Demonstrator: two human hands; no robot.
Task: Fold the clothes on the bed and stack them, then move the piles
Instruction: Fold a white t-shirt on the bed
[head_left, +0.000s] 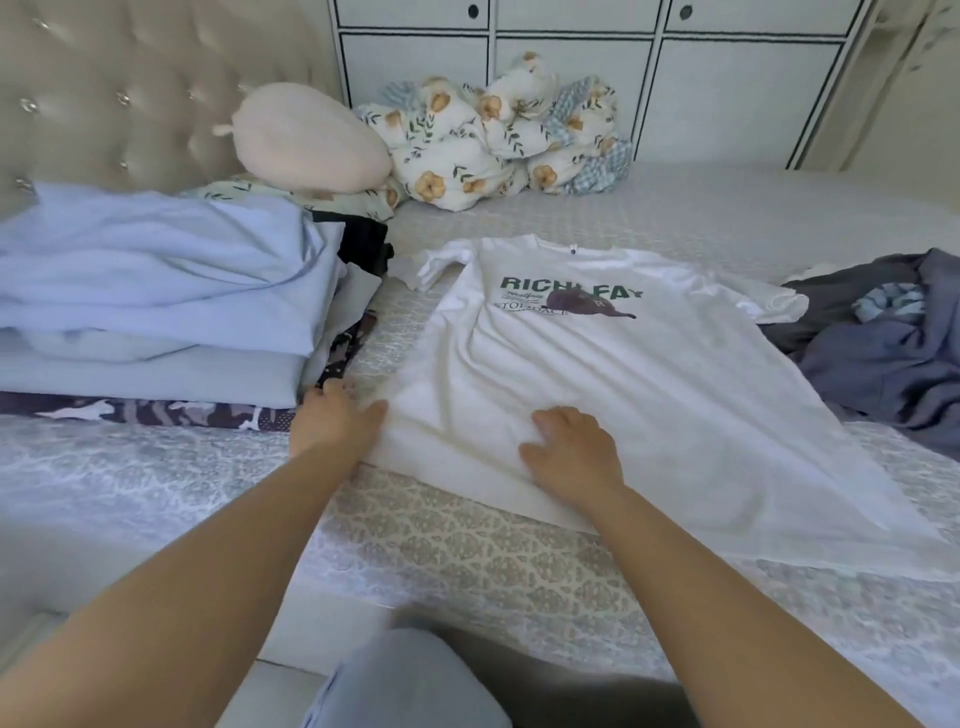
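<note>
A white T-shirt (639, 374) with green lettering lies spread face up at the centre of the bed (467, 545), collar toward 12 o'clock and hem toward 6 o'clock. The left hand (332, 415) rests at the shirt's lower corner at 9 o'clock with its fingers on the fabric edge, though whether they pinch it cannot be told, while the right hand (574, 452) lies flat with fingers spread on the lower front. A folded stack of pale blue clothes (156, 291) sits at 9 o'clock, a crumpled grey-blue heap (883, 343) at 3 o'clock, and a floral quilt (498, 135) at 12 o'clock.
</note>
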